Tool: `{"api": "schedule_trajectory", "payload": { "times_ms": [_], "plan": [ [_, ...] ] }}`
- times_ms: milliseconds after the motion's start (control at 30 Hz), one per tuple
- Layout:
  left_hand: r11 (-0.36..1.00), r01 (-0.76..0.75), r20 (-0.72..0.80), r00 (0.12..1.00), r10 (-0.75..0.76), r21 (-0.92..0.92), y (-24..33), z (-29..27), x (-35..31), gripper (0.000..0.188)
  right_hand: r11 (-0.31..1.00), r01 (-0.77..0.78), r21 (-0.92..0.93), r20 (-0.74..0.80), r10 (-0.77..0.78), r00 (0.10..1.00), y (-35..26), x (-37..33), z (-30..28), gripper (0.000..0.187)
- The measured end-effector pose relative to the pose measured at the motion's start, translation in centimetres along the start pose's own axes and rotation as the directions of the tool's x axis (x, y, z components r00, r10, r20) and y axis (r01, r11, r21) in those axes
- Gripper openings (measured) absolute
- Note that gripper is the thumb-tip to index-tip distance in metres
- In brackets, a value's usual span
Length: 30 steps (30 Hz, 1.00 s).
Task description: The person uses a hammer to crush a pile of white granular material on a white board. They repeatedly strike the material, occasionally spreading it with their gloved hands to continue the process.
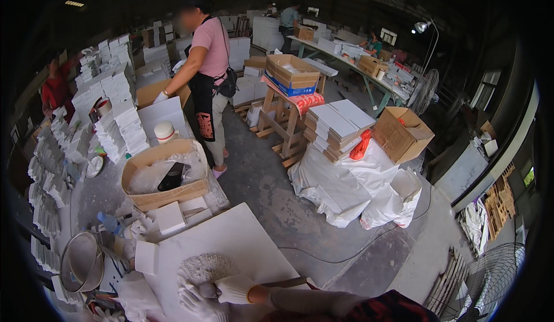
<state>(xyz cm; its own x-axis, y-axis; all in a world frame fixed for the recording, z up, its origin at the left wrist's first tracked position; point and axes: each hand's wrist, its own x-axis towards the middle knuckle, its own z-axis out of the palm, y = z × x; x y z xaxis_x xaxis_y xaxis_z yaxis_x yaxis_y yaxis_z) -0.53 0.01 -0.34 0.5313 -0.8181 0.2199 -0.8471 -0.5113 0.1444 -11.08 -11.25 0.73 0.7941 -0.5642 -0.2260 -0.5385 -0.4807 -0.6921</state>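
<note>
- Dim warehouse, white slab (231, 235) for a worktop.
- Fluffy white mop head (202, 267) lies on the slab at its near edge.
- Gloved right hand (234, 289) grips the mop's handle (285, 283); left hand (199, 303) rests loose beside it.
- Cardboard box (164, 175) and round metal sieve (81, 261) further out.

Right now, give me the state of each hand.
Left hand: gloved, fingers spread open, flat on the white slab.
Right hand: gloved, closed around a brush handle.
</note>
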Motion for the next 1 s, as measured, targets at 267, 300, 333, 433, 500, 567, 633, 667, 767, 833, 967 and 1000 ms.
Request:
{"api": "schedule_trajectory", "payload": {
  "times_ms": [267,300,333,433,500,567,633,667,767,833,967,1000],
  "plan": [
    [1.0,0.012,-0.178,0.984,-0.016,-0.024,-1.8,6.9,-1.2,0.103,0.984,-0.124,0.129,-0.018,0.128,0.992,-1.4,-0.8,-1.9,0.042],
    [1.0,0.005,-0.195,0.981,-0.006,-0.003,-2.3,7.7,-1.1,0.104,0.984,-0.107,0.139,-0.049,0.115,0.992,-2.1,-1.1,-2.6,0.042],
    [0.999,-0.005,-0.22,0.975,0.012,0.034,-3.1,8.6,-1.3,0.105,0.987,-0.093,0.128,-0.035,0.098,0.995,-2.9,-1.5,-3.3,0.041],
    [0.991,-0.029,-0.292,0.954,0.067,0.13,-4.8,10.8,-1.2,0.109,0.997,-0.026,0.076,-0.025,0.028,0.999,-3.9,-1.3,-3.8,0.04],
    [0.995,0.095,-0.063,0.994,-0.093,0.041,-1.6,7.5,-0.8,0.108,0.999,-0.004,0.035,-0.033,0.005,0.999,-0.3,-0.8,-0.4,0.039],
    [0.987,0.158,0.019,0.987,-0.157,-0.011,-0.7,6.1,-0.6,0.107,0.997,-0.059,0.05,-0.014,0.059,0.998,0.5,-0.6,0.1,0.037],
    [0.989,0.143,-0.06,0.988,-0.145,-0.046,-0.9,6.3,-0.9,0.105,0.998,-0.055,0.039,-0.012,0.055,0.998,0.7,0.0,0.5,0.034],
    [0.988,0.146,-0.046,0.988,-0.148,-0.041,-0.8,6.5,-1.0,0.105,0.998,-0.039,0.058,-0.034,0.041,0.999,1.4,0.1,0.8,0.034],
    [0.99,0.132,-0.028,0.991,-0.131,0.056,-0.3,5.1,-0.5,0.097,0.996,0.006,0.092,-0.07,0.0,0.998,1.4,0.1,0.9,0.035],
    [0.989,0.124,0.003,0.992,-0.125,0.083,-0.1,4.3,0.1,0.096,0.994,0.082,0.071,-0.122,-0.073,0.99,-0.6,-0.8,-1.5,0.038],
    [0.977,0.118,0.088,0.987,-0.135,0.178,-1.3,3.9,-0.1,0.094,0.999,0.041,-0.012,-0.114,-0.042,0.993,-2.5,-1.1,-1.9,0.041],
    [0.987,0.119,0.17,0.976,-0.136,0.104,0.5,2.2,0.5,0.093,0.998,-0.015,-0.06,-0.106,0.009,0.994,-0.6,-0.9,-0.6,0.041]
  ]
}}
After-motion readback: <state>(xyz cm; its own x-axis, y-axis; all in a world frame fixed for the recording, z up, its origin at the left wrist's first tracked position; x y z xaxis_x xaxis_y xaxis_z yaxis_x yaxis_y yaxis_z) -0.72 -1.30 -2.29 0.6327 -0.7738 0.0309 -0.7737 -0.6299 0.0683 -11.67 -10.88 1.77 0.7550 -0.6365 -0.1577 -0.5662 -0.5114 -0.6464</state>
